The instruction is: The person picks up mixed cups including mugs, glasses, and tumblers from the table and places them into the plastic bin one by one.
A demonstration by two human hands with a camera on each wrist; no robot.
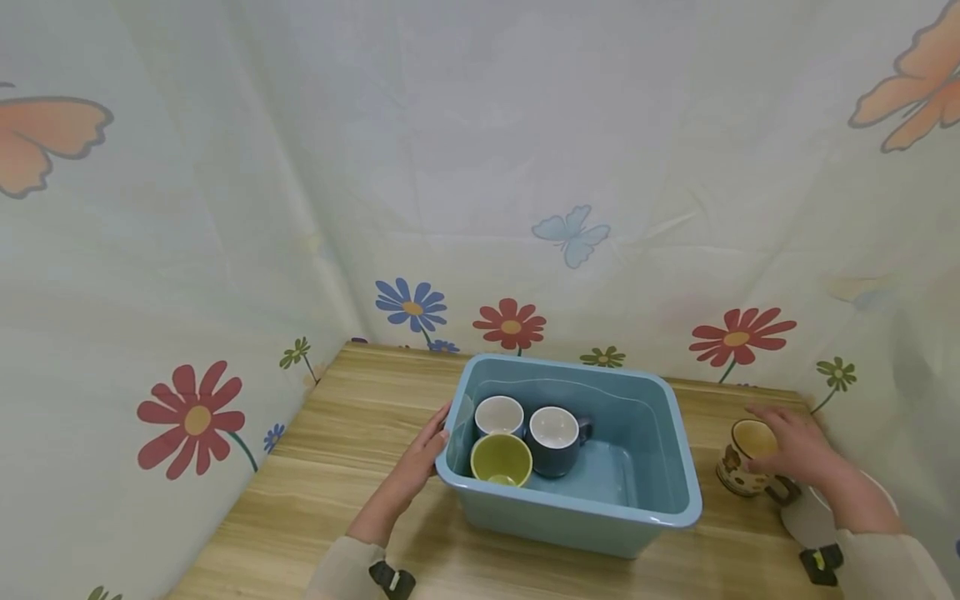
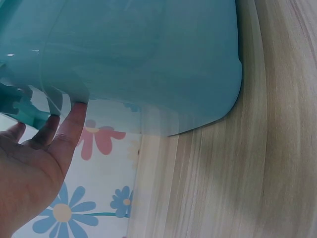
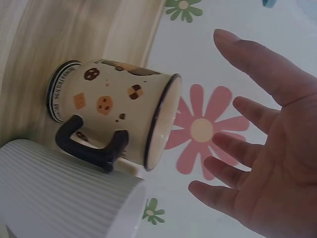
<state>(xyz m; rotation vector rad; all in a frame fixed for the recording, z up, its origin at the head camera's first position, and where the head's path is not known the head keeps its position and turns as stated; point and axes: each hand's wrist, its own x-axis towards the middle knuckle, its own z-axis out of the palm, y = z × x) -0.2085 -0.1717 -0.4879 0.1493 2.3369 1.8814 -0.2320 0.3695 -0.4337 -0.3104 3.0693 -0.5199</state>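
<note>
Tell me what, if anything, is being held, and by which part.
Nothing looks held: the left hand touches the blue bin on its outer side; the spread right hand is apart from the patterned mug.

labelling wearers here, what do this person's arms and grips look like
The left grip and right grip are bare, without gloves. The left sleeve and right sleeve are plain, pale beige. Each cuff carries a small black device; the right one shows a yellow-green mark.

the mug (image 3: 109,104) is cream with brown and orange motifs, the bin (image 1: 555,529) blue, the ribbed container (image 3: 59,193) white.
</note>
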